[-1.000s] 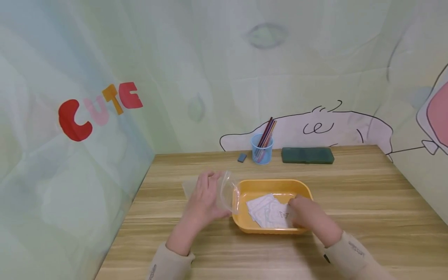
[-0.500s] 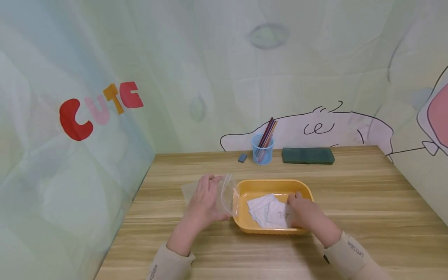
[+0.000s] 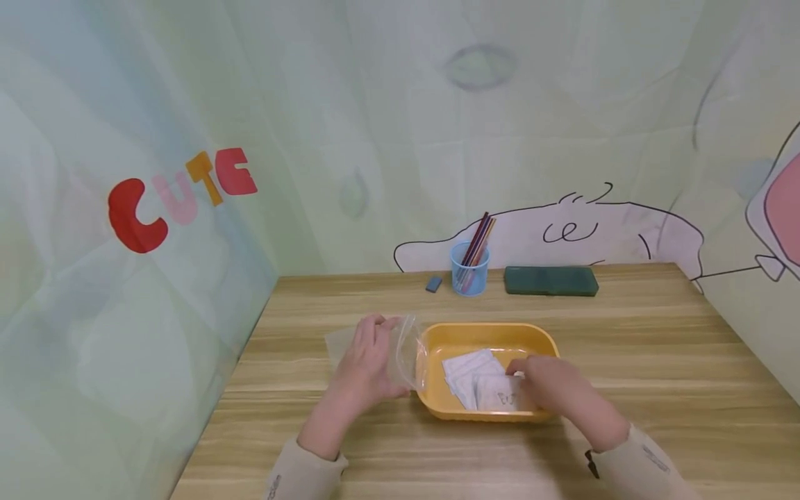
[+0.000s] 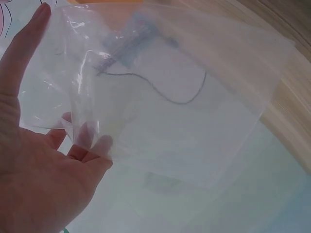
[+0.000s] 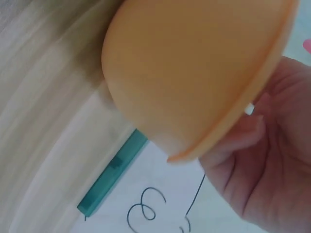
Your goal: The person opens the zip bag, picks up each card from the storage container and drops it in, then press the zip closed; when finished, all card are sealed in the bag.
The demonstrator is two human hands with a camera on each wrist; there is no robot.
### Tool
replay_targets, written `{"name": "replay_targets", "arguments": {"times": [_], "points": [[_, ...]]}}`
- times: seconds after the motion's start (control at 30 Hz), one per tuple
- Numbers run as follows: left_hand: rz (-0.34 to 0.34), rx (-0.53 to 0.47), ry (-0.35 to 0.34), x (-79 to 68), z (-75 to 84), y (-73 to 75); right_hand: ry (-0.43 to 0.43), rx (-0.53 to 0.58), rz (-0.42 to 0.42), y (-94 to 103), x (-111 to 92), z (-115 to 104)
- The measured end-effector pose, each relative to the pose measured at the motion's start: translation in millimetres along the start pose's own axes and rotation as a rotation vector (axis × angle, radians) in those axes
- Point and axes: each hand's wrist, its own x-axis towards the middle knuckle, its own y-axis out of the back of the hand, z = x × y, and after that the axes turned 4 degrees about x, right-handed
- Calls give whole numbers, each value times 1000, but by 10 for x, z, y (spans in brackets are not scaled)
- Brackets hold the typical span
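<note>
My left hand holds a clear zip bag just left of a yellow plastic tray. The bag's mouth gapes toward the tray. In the left wrist view, the bag spreads out from between the thumb and fingers of the left hand. Inside the tray lie several flat white packets. At the tray's right end, my right hand grips a white packet with dark print. The tray wall hides most of that grip from the right wrist view, where the right hand reaches over the rim.
Behind the tray stand a blue cup of colored pencils, a small blue-grey eraser and a dark green pencil case. Printed cloth hangs around the wooden table.
My right hand has shifted slightly within the tray, and the printed packet in its fingers has turned a little. The left hand and the bag stay almost where they were.
</note>
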Motion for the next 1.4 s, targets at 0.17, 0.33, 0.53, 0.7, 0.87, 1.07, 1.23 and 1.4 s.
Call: {"name": "replay_targets", "arguments": {"times": [0.17, 0.33, 0.53, 0.7, 0.87, 1.07, 1.23, 1.4], "points": [[-21, 2, -3, 5, 8, 1, 65, 66, 2, 74, -57, 36], [-21, -4, 0, 9, 9, 0, 86, 16, -24, 112, -96, 72], [-22, -2, -4, 16, 23, 13, 159, 10, 19, 103, -93, 112], [-19, -8, -2, 18, 34, 14, 210, 146, 71, 131, -88, 155], [-3, -3, -5, 16, 34, 8, 189, 277, 135, 222, -91, 177], [11, -15, -18, 18, 39, 0, 160, 361, 282, 278, -87, 181], [27, -21, -43, 21, 48, -8, 109, 407, 414, 321, -92, 156], [38, -5, -53, 27, 51, -23, 50, 466, 522, 368, -77, 112]]}}
